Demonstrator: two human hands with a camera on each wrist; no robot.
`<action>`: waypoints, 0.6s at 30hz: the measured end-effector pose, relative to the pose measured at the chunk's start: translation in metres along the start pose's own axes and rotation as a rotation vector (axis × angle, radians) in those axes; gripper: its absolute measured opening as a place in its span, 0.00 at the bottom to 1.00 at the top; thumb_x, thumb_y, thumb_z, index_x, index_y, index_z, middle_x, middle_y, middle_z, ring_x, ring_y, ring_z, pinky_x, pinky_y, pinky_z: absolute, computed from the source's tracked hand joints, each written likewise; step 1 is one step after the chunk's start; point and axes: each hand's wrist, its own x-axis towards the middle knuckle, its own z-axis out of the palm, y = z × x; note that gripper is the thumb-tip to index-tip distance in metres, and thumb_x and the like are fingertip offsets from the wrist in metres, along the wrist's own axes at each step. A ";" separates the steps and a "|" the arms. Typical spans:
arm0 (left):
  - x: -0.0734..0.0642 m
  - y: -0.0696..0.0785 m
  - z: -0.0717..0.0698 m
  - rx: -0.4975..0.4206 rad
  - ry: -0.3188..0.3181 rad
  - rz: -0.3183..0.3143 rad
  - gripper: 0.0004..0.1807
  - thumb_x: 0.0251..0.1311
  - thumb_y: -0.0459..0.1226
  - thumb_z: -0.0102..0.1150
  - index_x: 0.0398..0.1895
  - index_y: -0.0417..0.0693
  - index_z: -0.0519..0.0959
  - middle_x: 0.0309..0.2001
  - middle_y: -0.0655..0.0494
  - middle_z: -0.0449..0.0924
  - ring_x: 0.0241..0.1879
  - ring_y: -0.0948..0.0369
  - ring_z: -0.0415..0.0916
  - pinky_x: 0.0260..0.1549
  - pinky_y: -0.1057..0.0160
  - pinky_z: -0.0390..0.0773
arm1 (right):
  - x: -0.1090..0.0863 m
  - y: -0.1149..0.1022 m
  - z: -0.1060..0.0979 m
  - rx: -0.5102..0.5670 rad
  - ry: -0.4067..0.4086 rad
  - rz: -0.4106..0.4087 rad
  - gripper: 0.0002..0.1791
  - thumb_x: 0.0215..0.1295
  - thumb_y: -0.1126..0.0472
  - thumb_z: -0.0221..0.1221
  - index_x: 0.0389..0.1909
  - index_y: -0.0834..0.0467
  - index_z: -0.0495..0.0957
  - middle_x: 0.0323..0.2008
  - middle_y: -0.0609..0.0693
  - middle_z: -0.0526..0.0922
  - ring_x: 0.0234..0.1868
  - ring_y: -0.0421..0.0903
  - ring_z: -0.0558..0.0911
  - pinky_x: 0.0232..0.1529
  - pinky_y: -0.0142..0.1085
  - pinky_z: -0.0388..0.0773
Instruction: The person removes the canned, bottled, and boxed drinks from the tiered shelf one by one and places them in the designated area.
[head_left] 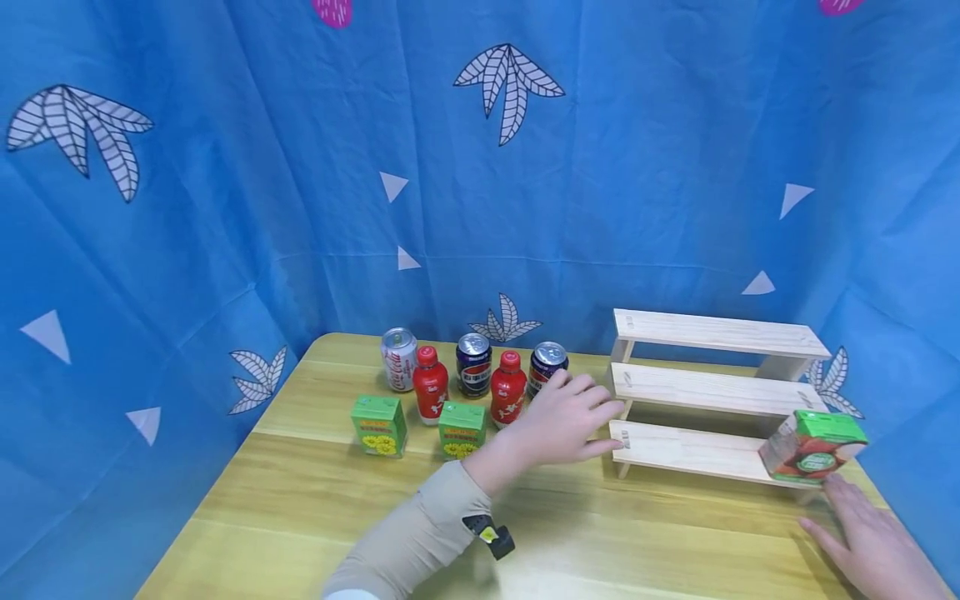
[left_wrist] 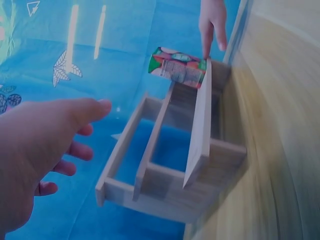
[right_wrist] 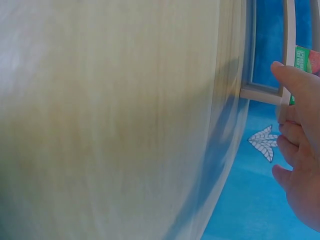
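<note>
My left hand (head_left: 558, 421) hangs in the air by the left end of a three-tier wooden shelf (head_left: 682, 446), fingers spread and nothing in it. The left wrist view also shows this hand (left_wrist: 45, 145) apart from the shelf. At the right end of the lowest tier stands a green and red drink carton (head_left: 813, 450). My right hand (head_left: 870, 533) is at that tier's front right edge, fingertips just below the carton; whether they touch it I cannot tell. In the right wrist view the right hand (right_wrist: 302, 135) partly hides the carton (right_wrist: 301, 59).
Left of the shelf stand a white and red can (head_left: 399, 360), two dark blue cans (head_left: 474, 367), two red bottles (head_left: 431, 387) and two green cartons (head_left: 378, 427) with yellow flowers. A blue patterned cloth (head_left: 480, 208) hangs behind and beside the wooden table (head_left: 300, 500).
</note>
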 end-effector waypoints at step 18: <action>0.050 0.022 0.010 0.002 -0.113 -0.091 0.30 0.63 0.68 0.41 0.64 0.70 0.70 0.56 0.73 0.76 0.56 0.68 0.67 0.52 0.63 0.66 | 0.002 0.003 0.004 -0.010 0.013 -0.006 0.52 0.71 0.36 0.47 0.65 0.84 0.51 0.58 0.86 0.58 0.58 0.81 0.60 0.56 0.72 0.57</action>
